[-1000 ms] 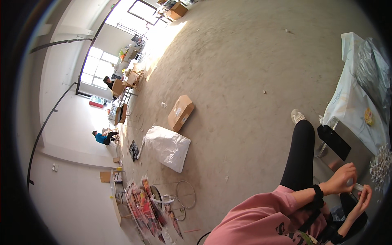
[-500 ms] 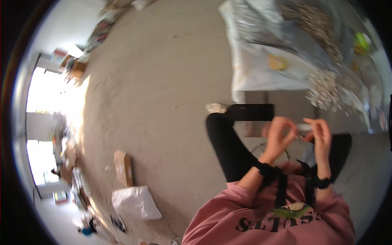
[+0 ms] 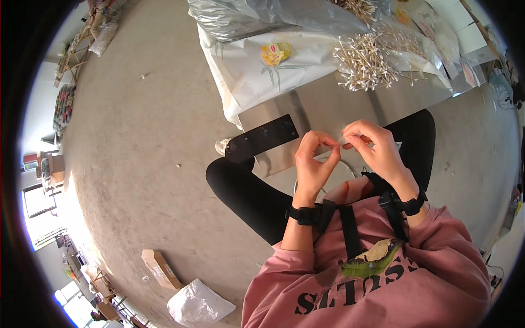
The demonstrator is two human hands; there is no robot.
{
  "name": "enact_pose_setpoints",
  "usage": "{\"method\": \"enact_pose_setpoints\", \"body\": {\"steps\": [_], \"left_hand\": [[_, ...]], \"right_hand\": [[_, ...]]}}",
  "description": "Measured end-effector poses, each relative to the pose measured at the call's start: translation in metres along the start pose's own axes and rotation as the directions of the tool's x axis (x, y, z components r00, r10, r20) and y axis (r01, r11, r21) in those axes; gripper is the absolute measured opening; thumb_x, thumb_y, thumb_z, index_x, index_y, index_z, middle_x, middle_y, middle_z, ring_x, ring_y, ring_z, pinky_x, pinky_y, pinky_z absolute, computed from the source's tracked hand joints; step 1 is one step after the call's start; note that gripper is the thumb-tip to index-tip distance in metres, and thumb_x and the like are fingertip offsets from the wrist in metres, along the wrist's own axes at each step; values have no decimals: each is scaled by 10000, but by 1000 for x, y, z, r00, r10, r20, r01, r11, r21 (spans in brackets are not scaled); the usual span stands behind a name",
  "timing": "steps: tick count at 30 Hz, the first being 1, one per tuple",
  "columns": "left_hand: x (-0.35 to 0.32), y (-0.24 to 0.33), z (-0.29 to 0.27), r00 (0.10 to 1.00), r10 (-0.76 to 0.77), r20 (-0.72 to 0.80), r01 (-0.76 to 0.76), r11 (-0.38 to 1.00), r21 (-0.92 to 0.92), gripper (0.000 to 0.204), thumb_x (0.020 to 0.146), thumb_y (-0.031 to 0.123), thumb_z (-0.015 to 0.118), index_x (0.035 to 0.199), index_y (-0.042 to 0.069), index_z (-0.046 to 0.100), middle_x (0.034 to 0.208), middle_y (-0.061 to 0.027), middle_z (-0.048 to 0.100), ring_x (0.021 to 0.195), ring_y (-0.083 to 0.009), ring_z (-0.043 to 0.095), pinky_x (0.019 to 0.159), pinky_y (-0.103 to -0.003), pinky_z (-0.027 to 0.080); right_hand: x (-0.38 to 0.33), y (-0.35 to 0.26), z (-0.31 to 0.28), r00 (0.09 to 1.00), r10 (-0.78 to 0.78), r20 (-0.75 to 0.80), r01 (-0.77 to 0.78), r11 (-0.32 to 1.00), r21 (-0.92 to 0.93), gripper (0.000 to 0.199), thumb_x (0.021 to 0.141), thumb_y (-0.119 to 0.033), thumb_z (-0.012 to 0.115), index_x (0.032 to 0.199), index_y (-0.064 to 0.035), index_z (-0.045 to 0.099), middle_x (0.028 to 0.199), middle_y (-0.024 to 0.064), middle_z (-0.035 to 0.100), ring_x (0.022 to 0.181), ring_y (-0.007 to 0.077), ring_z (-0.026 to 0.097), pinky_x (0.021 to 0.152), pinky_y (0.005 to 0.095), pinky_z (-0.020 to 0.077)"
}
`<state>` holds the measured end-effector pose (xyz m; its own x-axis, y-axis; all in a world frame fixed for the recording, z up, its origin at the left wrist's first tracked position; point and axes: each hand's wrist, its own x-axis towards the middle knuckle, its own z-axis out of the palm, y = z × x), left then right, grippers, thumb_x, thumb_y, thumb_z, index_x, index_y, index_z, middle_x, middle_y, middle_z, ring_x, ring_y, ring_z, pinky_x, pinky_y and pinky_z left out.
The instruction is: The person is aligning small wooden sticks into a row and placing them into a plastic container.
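My left hand (image 3: 314,164) and my right hand (image 3: 374,145) meet in front of my chest, above my lap. Together they pinch a small clear plastic packet (image 3: 343,140) between thumbs and fingertips; what is inside it I cannot make out. Beyond my hands, a heap of white-tipped cotton swabs (image 3: 363,65) lies on the grey metal table (image 3: 328,106). Each wrist carries a black strap.
A white cloth (image 3: 246,71) covers the table's left part, with a small yellow packet (image 3: 275,53) and clear plastic bags (image 3: 257,16) on it. A black perforated bar (image 3: 262,138) lies at the table edge. On the concrete floor sit a cardboard box (image 3: 160,268) and a white bag (image 3: 197,306).
The view has swung from the floor and far room down onto the table and my lap. Both hands have stayed together on the small packet, now centred in view.
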<state>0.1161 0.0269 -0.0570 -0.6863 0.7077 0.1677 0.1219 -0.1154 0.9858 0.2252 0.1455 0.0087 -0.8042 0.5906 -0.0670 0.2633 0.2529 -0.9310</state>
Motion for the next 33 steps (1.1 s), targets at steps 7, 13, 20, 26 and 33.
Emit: {"method": "enact_pose_setpoints", "body": {"steps": [7, 13, 20, 26, 33], "left_hand": [[0, 3, -2, 999, -33, -34, 31, 998, -52, 144, 752, -36, 735, 822, 19, 623, 829, -26, 646, 817, -128, 598, 785, -272, 469], [2, 7, 0, 1000, -23, 20, 24, 999, -30, 129, 763, -59, 721, 809, 11, 622, 847, -28, 661, 821, -126, 614, 797, -275, 485], [-2, 3, -11, 982, -185, -21, 171, 940, -295, 141, 790, -64, 727, 803, 18, 612, 910, -64, 679, 871, -137, 623, 829, -285, 492], [1, 3, -2, 995, -98, 4, 98, 991, -93, 210, 797, 18, 788, 973, 2, 675, 966, -46, 683, 890, -115, 603, 824, -260, 473], [-3, -7, -2, 994, -99, 34, 104, 980, -170, 162, 841, -2, 736, 994, -6, 684, 978, -46, 672, 900, -123, 598, 844, -266, 471]], "right_hand": [[2, -8, -4, 986, -164, 1, 159, 955, -250, 51, 931, -49, 605, 956, -7, 618, 912, 103, 668, 786, 257, 667, 678, 328, 558], [1, -4, -9, 990, -140, 24, 142, 969, -200, 56, 934, -48, 605, 961, -1, 620, 919, 107, 672, 792, 245, 681, 685, 316, 556], [3, 13, -36, 983, 68, -171, -72, 997, -16, 147, 985, -127, 590, 1021, 7, 637, 948, 68, 695, 805, 174, 728, 656, 250, 555], [-1, 11, -27, 973, 231, -9, -222, 945, 242, 184, 984, -162, 603, 1027, 13, 637, 924, 82, 693, 776, 180, 727, 608, 230, 537], [-2, 6, -6, 976, 210, 64, -220, 940, 261, 182, 999, -133, 563, 1067, 32, 600, 974, 108, 684, 835, 200, 728, 668, 265, 570]]}}
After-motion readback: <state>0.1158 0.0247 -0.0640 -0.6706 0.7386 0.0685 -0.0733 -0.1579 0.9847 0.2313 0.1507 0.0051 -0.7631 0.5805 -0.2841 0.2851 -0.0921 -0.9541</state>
